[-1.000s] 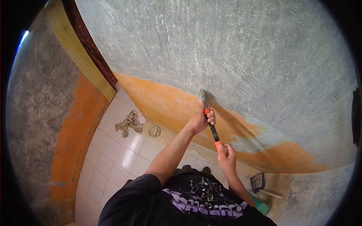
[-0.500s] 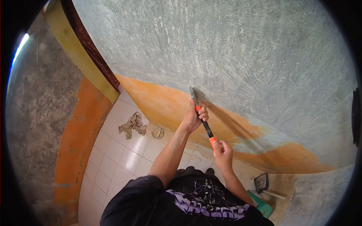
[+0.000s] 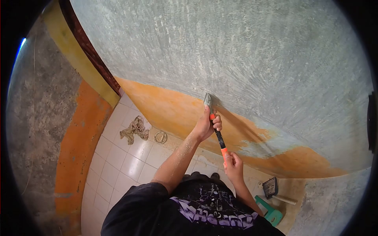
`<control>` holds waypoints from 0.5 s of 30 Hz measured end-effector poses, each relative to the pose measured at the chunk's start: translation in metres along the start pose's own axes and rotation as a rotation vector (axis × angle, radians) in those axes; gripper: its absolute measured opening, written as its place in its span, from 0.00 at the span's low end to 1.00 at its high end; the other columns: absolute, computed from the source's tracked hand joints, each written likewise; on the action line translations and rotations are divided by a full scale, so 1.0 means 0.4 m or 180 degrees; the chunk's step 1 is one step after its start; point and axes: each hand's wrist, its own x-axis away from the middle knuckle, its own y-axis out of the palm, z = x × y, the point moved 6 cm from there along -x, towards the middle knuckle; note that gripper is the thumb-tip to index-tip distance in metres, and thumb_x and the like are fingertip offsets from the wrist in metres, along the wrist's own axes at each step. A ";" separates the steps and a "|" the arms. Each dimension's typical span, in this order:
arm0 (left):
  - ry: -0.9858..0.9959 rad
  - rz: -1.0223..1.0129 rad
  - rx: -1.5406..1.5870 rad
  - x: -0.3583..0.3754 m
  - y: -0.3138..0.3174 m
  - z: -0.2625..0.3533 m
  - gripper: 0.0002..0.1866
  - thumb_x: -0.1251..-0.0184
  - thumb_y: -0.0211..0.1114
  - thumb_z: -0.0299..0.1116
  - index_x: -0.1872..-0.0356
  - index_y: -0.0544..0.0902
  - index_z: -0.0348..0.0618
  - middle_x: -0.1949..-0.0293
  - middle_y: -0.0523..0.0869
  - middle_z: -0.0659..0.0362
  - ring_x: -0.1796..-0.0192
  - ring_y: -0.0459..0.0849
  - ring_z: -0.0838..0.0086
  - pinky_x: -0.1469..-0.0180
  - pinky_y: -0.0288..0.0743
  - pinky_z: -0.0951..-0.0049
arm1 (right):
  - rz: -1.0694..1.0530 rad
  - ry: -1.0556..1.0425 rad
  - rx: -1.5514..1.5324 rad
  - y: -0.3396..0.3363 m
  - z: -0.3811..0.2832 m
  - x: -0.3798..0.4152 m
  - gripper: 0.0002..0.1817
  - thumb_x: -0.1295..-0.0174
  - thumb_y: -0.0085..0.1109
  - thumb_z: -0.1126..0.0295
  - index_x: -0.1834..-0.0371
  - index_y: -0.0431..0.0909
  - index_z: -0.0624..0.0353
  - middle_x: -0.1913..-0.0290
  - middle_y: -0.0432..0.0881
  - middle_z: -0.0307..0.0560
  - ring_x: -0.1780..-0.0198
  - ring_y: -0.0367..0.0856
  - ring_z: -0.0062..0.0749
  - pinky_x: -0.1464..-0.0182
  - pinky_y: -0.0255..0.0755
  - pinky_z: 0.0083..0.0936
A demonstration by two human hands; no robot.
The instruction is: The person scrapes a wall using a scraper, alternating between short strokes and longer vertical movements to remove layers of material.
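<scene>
A long-handled scraper (image 3: 219, 137) with a black and orange handle slants up to a grey wall (image 3: 252, 51). Its metal head lies near the border between the grey surface and the orange band (image 3: 165, 100). Around the upper handle, just below the head, my left hand (image 3: 206, 125) is closed, its thumb pointing toward the metal. My right hand (image 3: 234, 163) grips the orange lower end of the handle. A dark shadow falls across the orange band to the right of the tool.
A crumpled cloth (image 3: 135, 129) and a ring-shaped object (image 3: 160, 137) lie on the floor at left. On the right are a dark basket-like object (image 3: 270, 188), a white stick (image 3: 285, 200) and a green stool-like object (image 3: 271, 214). Another wall (image 3: 47, 118) rises at far left.
The scraper and both hands have shifted slightly right and down in view. The metal head shows more broadly now. The floor and its objects have moved a little left with the camera.
</scene>
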 end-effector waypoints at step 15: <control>-0.0222 -0.0258 -0.0160 0.018 0.139 -0.188 0.24 0.22 0.39 0.62 0.62 0.63 0.51 0.76 0.64 0.63 0.73 0.65 0.74 0.64 0.67 0.68 | -0.1358 0.0940 -0.1296 -0.162 0.029 0.106 0.15 0.23 0.45 0.53 0.48 0.67 0.52 0.82 0.66 0.38 0.88 0.61 0.20 0.85 0.57 0.20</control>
